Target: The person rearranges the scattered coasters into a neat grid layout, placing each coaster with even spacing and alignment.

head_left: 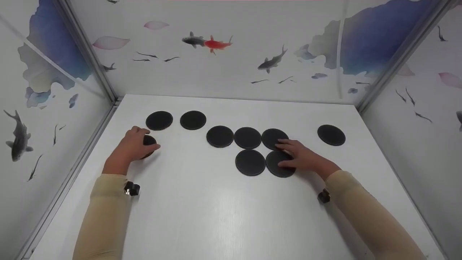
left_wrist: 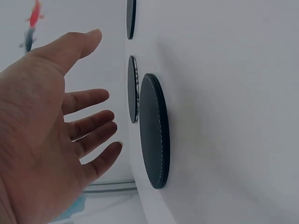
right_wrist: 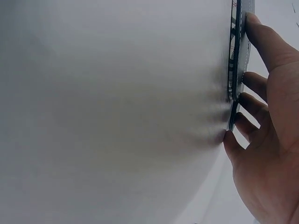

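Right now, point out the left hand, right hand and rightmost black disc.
Left hand [head_left: 132, 145], head view: back of the hand.
Right hand [head_left: 304, 156], head view: back of the hand.
Rightmost black disc [head_left: 331, 135], head view: middle of its top.

We count nine black round leather-look discs [head_left: 247, 137] on a white rectangular wood-grain tabletop [head_left: 216, 224].
Far left, we see two discs side by side with a gap between; just nearer than the left one, another lies beneath the left hand [head_left: 131, 146]. Around the middle, three sit in a left-to-right row, with two more just near of its middle and right members. The right hand [head_left: 301, 156] reaches over the right ends of both rows from the right. Farther right, we find one disc well apart from the rest.
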Demonstrator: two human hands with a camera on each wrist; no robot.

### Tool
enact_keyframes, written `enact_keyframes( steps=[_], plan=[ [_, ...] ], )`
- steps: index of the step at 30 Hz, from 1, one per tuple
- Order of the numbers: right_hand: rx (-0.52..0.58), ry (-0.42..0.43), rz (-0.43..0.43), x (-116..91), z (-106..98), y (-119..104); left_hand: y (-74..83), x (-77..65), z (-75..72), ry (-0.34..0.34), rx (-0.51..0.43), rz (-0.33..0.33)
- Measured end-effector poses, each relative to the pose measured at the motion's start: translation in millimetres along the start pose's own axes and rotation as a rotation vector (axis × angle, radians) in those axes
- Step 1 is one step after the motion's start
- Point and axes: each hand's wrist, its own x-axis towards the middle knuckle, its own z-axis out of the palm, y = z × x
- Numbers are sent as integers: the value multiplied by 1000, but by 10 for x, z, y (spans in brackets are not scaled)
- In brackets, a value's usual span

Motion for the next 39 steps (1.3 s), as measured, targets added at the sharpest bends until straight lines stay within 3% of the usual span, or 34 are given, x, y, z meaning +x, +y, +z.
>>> enact_keyframes(
  steps=[13,18,28,39],
  plan=[
    [-8,0,-12,0,1,12,-293,-45,-15,-53,34,-74],
    [-1,-4,-1,-12,5,11,-324,-65,16,-78,32,-91],
    [-3,-10,19,-15,0,-6,-339,-77,32,-47,69,-61],
    [12,-4,14,-16,1,-11,-375,-82,25,-29,42,-70]
  ],
)
